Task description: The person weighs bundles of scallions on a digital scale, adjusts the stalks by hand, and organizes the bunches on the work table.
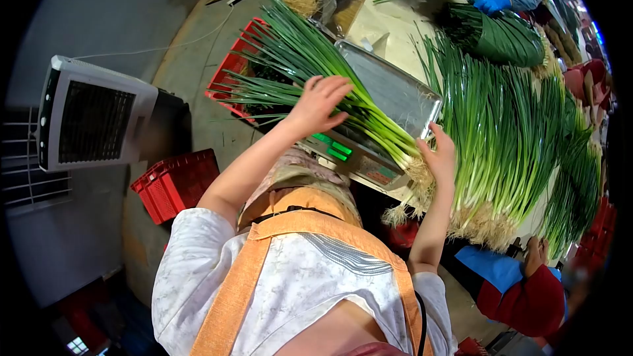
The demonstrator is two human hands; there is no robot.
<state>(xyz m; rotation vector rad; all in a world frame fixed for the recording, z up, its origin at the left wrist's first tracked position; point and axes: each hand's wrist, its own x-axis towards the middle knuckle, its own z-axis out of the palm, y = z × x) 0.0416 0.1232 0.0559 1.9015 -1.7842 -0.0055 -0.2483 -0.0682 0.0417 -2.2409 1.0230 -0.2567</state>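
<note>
A bunch of green onions [369, 118] lies slantwise across a metal tray [389, 72], leaves to the upper left and roots to the lower right. My left hand [320, 105] rests on the stalks, fingers stretched out and thumb apart. Beside the roots [419, 170] is my right hand [440, 153], its thumb and fingers apart near the tray's corner; whether it touches the roots I cannot tell. A scale with a lit green display [339, 150] sits at the tray's near side.
A wide pile of green onions [501, 138] covers the table to the right. Beyond it, a co-worker's blue-gloved hands [491, 3] touch a wrapped bundle [501, 36]. Red crates [175, 184] stand at left, near an air cooler [99, 115]. Another person's red sleeve [527, 300] is at lower right.
</note>
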